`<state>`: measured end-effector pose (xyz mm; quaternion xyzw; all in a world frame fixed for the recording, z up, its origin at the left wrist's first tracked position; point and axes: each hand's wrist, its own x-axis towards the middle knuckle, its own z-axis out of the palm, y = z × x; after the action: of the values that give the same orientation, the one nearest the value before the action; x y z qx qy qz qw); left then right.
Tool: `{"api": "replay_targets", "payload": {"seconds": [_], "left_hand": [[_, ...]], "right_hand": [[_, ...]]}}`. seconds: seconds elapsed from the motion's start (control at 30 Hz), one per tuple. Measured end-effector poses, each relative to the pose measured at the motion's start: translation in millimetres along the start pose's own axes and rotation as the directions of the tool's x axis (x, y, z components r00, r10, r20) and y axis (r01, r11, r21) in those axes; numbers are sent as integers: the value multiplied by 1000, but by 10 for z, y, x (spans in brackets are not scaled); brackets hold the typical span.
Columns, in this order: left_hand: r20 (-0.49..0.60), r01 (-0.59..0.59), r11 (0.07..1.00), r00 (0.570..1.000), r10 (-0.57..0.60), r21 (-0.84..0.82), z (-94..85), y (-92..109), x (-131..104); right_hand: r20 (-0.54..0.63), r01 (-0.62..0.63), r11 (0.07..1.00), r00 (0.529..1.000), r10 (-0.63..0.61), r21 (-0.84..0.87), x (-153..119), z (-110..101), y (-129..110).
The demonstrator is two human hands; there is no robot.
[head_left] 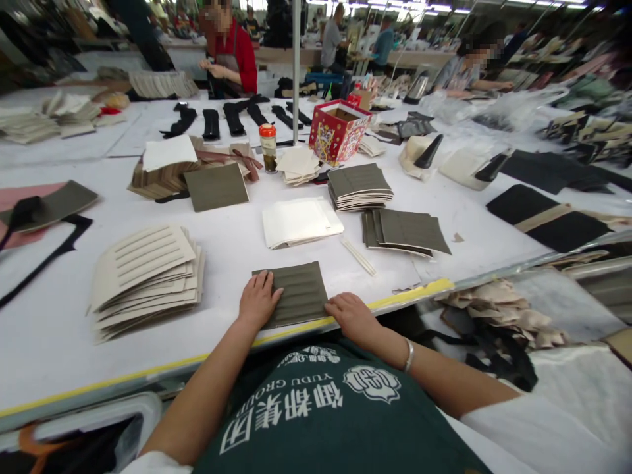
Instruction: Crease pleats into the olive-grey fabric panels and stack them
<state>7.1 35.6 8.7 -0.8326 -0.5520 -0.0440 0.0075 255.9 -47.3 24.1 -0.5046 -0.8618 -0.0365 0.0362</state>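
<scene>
An olive-green ribbed panel (299,289) lies flat at the table's front edge, directly before me. My left hand (259,299) rests on its left side, fingers outstretched and thumb apart. At the panel's right edge, the fingers of my right hand (353,317) are together and pinch the border near the front corner. To the left stands a stack of cream ribbed panels (153,263). Beyond my hands lie white sheets (301,220) and two piles of olive panels, one farther back (360,184) and one nearer (407,230). Thin white strips (359,255) lie beside the nearer pile.
A red patterned box (338,131), a jar with an orange lid (268,148) and a metal pole (296,72) stand farther back. Yellow tape (412,294) marks the table's front edge. Black pieces (548,214) lie at right. A person in red (241,59) works across the table.
</scene>
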Motion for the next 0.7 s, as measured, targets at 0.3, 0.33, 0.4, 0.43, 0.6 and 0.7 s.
{"api": "replay_targets", "payload": {"seconds": [0.3,0.33,0.4,0.43,0.6,0.7], "left_hand": [[133,67,997,989,-61,-45,37,-19,-158],[123,63,997,991,-57,-45,45,-18,-161],[87,45,998,995,-41,-50,57,-20,-150],[73,44,998,997,-40,-54,61,-21,-133],[129,154,986,981,-144,-71,54,6,-4],[164,138,989,978,-127,-61,38,81,-101]], "right_hand": [[-149,-268,958,948,281,103,829,0,354],[-133,-158,979,976,175,130,866,53,208],[-99,-11,986,995,28,166,906,175,-89],[-83,15,985,997,0,172,916,235,-210],[-23,-63,984,997,68,164,908,406,-348],[0,-151,976,988,153,156,874,408,-251]]}}
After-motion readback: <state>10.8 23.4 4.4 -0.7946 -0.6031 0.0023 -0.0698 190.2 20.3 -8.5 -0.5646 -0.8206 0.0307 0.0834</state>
